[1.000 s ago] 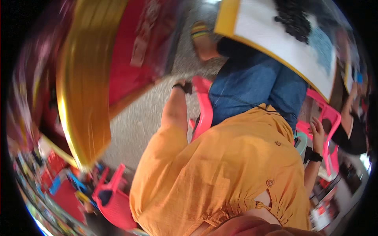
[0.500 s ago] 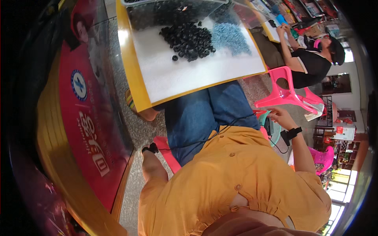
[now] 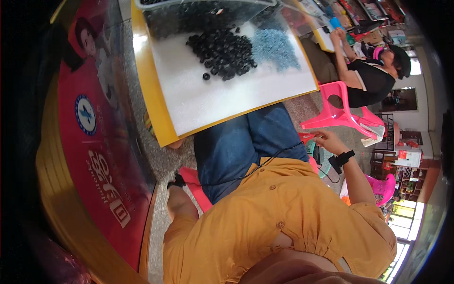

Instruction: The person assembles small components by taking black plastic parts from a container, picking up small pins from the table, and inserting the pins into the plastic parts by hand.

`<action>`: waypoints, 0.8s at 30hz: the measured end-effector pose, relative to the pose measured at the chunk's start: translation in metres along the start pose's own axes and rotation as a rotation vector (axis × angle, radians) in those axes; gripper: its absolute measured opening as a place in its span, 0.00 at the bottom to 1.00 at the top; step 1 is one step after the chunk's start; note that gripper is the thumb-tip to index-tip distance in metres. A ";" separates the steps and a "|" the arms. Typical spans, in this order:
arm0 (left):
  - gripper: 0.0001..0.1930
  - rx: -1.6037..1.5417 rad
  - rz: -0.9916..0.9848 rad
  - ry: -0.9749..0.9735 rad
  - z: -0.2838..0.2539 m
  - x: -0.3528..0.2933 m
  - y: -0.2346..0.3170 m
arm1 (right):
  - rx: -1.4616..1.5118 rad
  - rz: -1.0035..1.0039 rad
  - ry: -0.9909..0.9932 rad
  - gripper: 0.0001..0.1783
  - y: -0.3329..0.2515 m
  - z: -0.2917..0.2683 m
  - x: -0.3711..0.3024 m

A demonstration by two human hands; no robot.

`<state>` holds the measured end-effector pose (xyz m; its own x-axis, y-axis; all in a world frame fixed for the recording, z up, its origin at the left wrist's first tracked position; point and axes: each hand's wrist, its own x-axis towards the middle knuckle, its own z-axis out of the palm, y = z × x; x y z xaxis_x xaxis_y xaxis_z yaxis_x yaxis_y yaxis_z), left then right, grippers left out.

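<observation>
1. Head view: right hand (image 3: 327, 141) out to the person's right, level with the knee, fingers loosely curled over a teal fan (image 3: 318, 156) just below it; whether it grips anything, cannot tell. Black wrist strap behind the hand.
2. Left hand (image 3: 177, 181) down beside the left thigh, at the edge of a pink stool (image 3: 198, 187); mostly hidden, open or closed unclear.
3. Black caps (image 3: 222, 52) heaped on the white tabletop (image 3: 208, 102), well ahead of both hands, beyond the knees; blue pile (image 3: 274, 47) just right of the heap.
4. Neither hand is near the caps; the right is somewhat nearer.
5. Another person (image 3: 373, 78) sits far right on a pink chair.
</observation>
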<state>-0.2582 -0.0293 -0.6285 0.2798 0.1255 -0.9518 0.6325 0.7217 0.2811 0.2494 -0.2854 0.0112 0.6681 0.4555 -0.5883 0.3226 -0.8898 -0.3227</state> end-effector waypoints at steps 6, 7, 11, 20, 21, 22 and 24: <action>0.11 -0.278 -0.226 0.097 0.033 0.028 -0.051 | 0.087 0.070 -0.018 0.18 0.002 -0.010 0.000; 0.10 -0.319 -0.286 0.147 0.042 0.035 -0.053 | 0.075 0.105 0.008 0.19 -0.003 -0.014 -0.006; 0.10 -0.550 -0.416 0.445 -0.040 0.060 -0.004 | 0.043 0.096 -0.180 0.19 0.001 0.010 0.038; 0.10 -0.553 -0.054 0.356 -0.006 0.033 0.041 | -0.025 0.034 -0.147 0.16 0.020 0.002 0.043; 0.10 -0.550 0.003 0.338 -0.005 0.030 0.053 | -0.042 0.004 -0.145 0.16 0.012 0.008 0.041; 0.10 -0.539 0.055 0.301 0.011 0.025 0.048 | -0.026 0.019 -0.083 0.16 0.006 0.007 0.035; 0.10 -0.540 0.141 0.266 0.017 0.021 0.064 | -0.163 0.079 -0.136 0.17 -0.005 0.003 0.028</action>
<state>-0.1996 0.0076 -0.6285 0.1002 0.3602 -0.9275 0.1280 0.9198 0.3710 0.2646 -0.2683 -0.0057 0.6025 0.3737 -0.7052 0.3842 -0.9103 -0.1542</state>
